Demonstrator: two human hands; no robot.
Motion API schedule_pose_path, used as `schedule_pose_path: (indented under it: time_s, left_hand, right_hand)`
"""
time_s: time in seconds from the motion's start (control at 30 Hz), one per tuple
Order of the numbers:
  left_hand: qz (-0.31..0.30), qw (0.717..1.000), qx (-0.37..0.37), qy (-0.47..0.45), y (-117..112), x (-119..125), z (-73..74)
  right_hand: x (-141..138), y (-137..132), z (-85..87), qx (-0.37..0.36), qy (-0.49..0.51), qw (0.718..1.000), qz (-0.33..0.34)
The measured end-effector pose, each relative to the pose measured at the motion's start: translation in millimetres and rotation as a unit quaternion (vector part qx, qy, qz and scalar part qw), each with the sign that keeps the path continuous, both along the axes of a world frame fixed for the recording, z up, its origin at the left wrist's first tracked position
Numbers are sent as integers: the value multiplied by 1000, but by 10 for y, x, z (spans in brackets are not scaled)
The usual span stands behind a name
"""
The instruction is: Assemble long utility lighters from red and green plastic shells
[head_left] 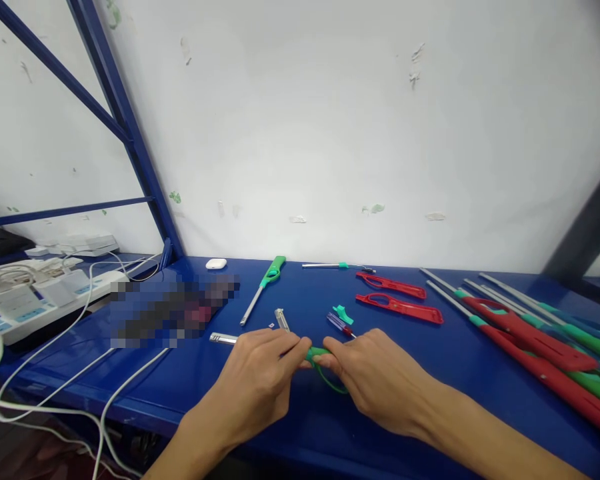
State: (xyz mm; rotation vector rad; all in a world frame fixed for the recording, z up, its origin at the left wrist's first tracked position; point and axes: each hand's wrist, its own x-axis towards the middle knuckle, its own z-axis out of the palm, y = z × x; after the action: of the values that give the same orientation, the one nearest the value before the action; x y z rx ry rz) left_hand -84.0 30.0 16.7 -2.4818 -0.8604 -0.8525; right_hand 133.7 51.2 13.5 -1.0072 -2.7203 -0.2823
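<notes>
Both hands are closed on a green gas lighter [318,351] near the table's front edge. My left hand [260,367] wraps its barrel end, and a slotted silver tube tip [223,338] sticks out on that side. With thumb and fingers, my right hand [375,373] pinches the green body, whose thin loop shows below; the rest is hidden by the hands. Just beyond my right hand lie a screwdriver [339,324] with a clear handle and a teal trigger piece [343,313]. A short silver metal piece [281,319] lies beyond my left hand.
The blue table [300,293] also bears a green lighter [267,283], two red shell halves [400,309] and a metal rod with a teal part [340,265]. Several red and green lighters [535,347] lie right. Left are a white case [216,264], power strip [25,317] and cables.
</notes>
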Motion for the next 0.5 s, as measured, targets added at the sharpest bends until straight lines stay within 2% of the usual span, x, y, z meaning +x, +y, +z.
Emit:
schedule_pose_path:
  time_s: [0.2,0.27,0.3,0.33,0.4,0.43,0.5]
  left_hand:
    - [3,999,-47,6,63,-55,41]
    - [-3,999,-41,7,110,-104,72]
    - [-7,999,-38,3,131,-138,95]
    - [-9,999,-36,-4,148,-176,123]
    - [-15,999,-31,-36,172,-259,182]
    - [-19,998,-23,-52,179,-298,209]
    - [-18,997,1,-73,183,-354,244]
  right_hand:
    - [-27,59,51,-22,17,1000,-8]
    - [12,80,136,-83,76,994,-9]
    - [44,89,184,-144,118,982,-1]
    - [82,98,231,-222,161,962,17]
    - [156,115,301,-389,224,891,72]
    - [182,122,317,-455,247,849,102]
    - [199,132,312,-542,296,773,145]
